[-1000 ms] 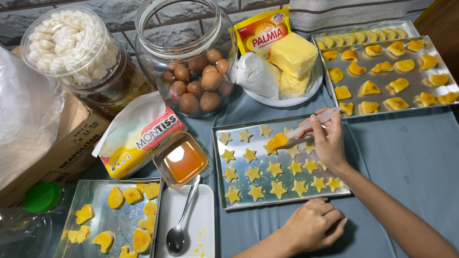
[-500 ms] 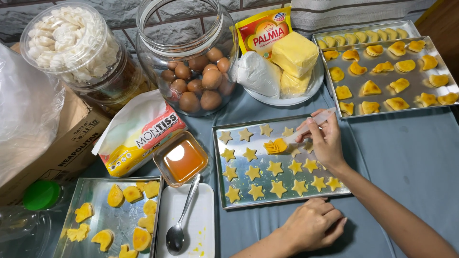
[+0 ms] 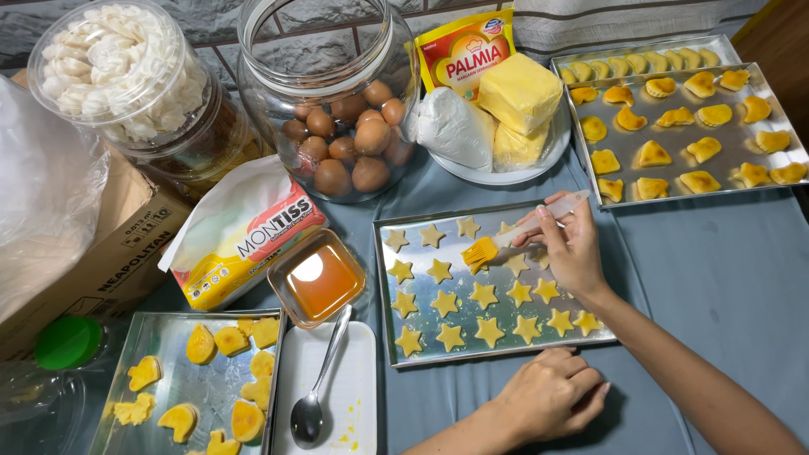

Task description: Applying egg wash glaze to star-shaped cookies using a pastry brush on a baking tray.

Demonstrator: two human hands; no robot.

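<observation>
Star-shaped cookies (image 3: 484, 294), rows of them on the steel baking tray (image 3: 388, 333) in the middle of the blue-grey cloth, mid egg wash by the look of it. Closest in: left hand (image 3: 548, 394) flat on the cloth with loosely curled fingers, touching the near edge of that tray, holding nothing. Off to the near left, a second tray (image 3: 160, 333) of half-moon and flower shapes, most looking glossy and orange-ish, so probably done; beside it a white rectangular dish (image 3: 358, 392) with a metal spoon (image 3: 313, 396) lying in it. A bit further, a small square glass bowl of orange egg wash (image 3: 321, 281), still well filled. Then the right hand (image 3: 573, 248), pinched around the clear handle of a yellow silicone brush (image 3: 484, 251), bristles down near the top-middle stars. Hard to tell which stars are coated already; all look pale matte yellow, so likely most left to go. Further back, a tissue pack (image 3: 253, 232), a glass jar of brown eggs (image 3: 341, 143), a plate with blocks of margarine (image 3: 518, 93), and at far right a tray of browned, apparently baked cookies (image 3: 683, 135).
</observation>
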